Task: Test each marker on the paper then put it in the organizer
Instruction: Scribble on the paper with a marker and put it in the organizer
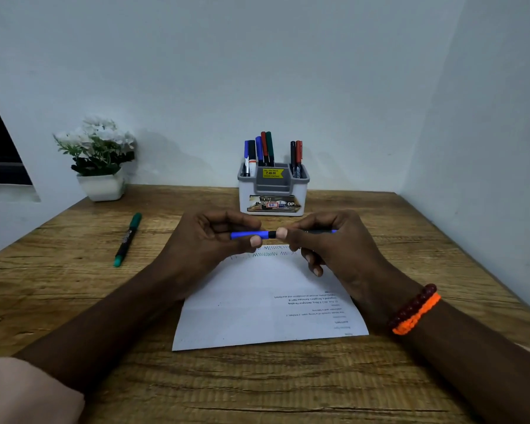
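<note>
- Slim blue-capped marker with dark barrel [265, 234] held level above the far edge of the white printed paper sheet [257, 304], both ends gripped; cap at 9 o'clock, barrel running toward 3 o'clock.
- Left hand [208, 240] pinching the blue cap, thumb and fingers curled tight round it.
- Right hand [325, 243] wrapped round the barrel, thumb pressed near the cap joint; lower fingers loosely curled, holding nothing else.
- Opposed grips suit pulling the cap off or seating it; which of the two, cannot tell.
- Zigzag test scribbles [273, 251] in several colours directly under the marker, at the sheet's 12 o'clock edge.
- Grey-and-white plastic desk organizer [273, 191] at 12 o'clock beyond the hands, several markers standing upright in it.
- Green-capped marker [128, 238] lying flat on the wooden table [257, 387] at 10 o'clock, probably awaiting its test.
- White potted flowers [100, 160] at 11 o'clock, against the wall.
</note>
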